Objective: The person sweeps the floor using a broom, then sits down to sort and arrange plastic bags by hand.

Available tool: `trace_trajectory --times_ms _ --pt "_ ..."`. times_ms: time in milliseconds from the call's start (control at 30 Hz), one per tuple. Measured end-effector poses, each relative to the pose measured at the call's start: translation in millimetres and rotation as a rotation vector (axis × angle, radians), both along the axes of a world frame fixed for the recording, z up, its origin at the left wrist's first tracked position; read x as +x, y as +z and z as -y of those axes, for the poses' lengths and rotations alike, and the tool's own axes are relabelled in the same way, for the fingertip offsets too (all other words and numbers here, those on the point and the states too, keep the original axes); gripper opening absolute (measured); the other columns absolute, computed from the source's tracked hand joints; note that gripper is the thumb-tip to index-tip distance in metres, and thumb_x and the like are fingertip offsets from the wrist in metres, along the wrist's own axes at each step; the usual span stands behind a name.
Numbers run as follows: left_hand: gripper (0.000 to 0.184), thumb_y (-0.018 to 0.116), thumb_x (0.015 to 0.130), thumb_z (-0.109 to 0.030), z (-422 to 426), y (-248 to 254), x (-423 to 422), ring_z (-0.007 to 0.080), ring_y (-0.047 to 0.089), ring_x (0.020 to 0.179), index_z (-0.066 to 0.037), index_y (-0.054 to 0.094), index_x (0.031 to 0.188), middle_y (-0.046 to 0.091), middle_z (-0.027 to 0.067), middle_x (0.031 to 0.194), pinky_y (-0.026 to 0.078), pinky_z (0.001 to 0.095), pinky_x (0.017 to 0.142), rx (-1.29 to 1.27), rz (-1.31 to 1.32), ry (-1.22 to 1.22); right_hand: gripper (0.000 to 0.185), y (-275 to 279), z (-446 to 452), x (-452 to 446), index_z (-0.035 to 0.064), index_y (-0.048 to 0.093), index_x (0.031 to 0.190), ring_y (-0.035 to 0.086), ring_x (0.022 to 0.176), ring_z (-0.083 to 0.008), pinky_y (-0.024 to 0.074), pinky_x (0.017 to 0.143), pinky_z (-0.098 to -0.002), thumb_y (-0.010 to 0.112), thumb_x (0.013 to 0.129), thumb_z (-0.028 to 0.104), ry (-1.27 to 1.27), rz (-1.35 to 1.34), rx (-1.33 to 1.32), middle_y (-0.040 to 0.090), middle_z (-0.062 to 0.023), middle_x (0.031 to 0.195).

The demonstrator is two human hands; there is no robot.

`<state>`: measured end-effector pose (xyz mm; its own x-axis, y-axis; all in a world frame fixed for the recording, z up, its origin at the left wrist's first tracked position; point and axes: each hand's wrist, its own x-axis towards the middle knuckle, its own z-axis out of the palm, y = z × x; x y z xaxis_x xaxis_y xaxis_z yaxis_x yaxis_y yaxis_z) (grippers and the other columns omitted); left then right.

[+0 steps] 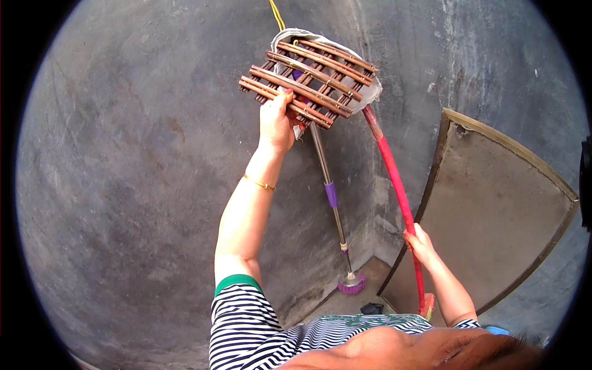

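Along the near edge of the wooden rack (316, 76), clamped by the left hand (275, 128) with thumb above. Raised before the gray wall (154, 154); probably light, stiff, hardly slippery, best held across paired rods (305, 91). Lower, clasping the red pole (394, 173) with the right hand (420, 244).

No legible txt, nos. or signs

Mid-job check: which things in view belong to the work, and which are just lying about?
In the work:
wooden slatted rack, in the left hand;
red pole, in the right hand;
perhaps the whitish material behind the rack.

Probably just about:
purple-headed pole;
framed panel on the right.
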<state>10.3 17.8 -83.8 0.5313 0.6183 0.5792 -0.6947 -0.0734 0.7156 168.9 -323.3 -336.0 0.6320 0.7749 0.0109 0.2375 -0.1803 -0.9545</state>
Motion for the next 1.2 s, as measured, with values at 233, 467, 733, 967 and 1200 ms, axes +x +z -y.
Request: trace_trajectory --times_ms 233,467,733,967,1200 --pt "0.023 0.049 0.086 -0.02 -7 -25 3 0.0151 0.058 0.05 0.001 0.058 0.084 0.062 0.0104 0.07 0.043 0.0246 0.037 -0.018 -0.019 0.005 0.019 2 8 -2 0.007 0.048 0.088 0.048 0.056 -0.0093 0.0406 0.051 -0.0255 0.047 0.088 0.026 0.022 0.025 0.028 0.049 0.0005 0.066" --pt "0.021 0.054 0.084 -0.02 -17 -47 10 0.0172 0.058 0.051 0.001 0.058 0.088 0.063 0.0108 0.07 0.044 0.0264 0.04 -0.101 -0.044 0.023 0.021 6 27 -17 0.0073 0.048 0.086 0.048 0.059 -0.0102 0.0403 0.053 -0.0268 0.049 0.086 0.028 -0.035 0.04 -0.073 0.049 -0.0001 0.068" --pt "0.019 0.056 0.084 -0.02 -36 -84 32 0.0147 0.059 0.069 -0.001 0.06 0.087 0.063 0.0081 0.078 0.047 0.028 0.059 -0.16 -0.017 0.076 0.019 -28 119 -17 0.0077 0.052 0.082 0.052 0.07 -0.0139 0.0436 0.065 -0.0295 0.058 0.078 0.025 -0.272 0.14 -0.226 0.053 -0.0029 0.072" --pt "0.03 0.055 0.085 -0.026 13 -105 39 0.0195 0.06 0.084 0.0 0.056 0.1 0.061 0.0113 0.096 0.051 0.0299 0.066 0.071 -0.158 0.186 0.013 -76 328 -75 0.0081 0.055 0.083 0.046 0.068 -0.0061 0.0414 0.062 -0.0256 0.06 0.077 0.019 -0.762 -0.004 -0.395 0.049 0.0042 0.069" --pt "0.047 0.055 0.085 -0.019 45 -115 21 0.0268 0.061 0.085 0.011 0.039 0.118 0.057 0.0218 0.104 0.053 0.0324 0.068 0.189 -0.409 0.457 0.008 -46 550 -201 0.0059 0.057 0.08 0.05 0.067 -0.0091 0.0416 0.063 -0.0248 0.061 0.078 0.013 -1.395 -0.104 -0.288 0.054 0.0015 0.069"
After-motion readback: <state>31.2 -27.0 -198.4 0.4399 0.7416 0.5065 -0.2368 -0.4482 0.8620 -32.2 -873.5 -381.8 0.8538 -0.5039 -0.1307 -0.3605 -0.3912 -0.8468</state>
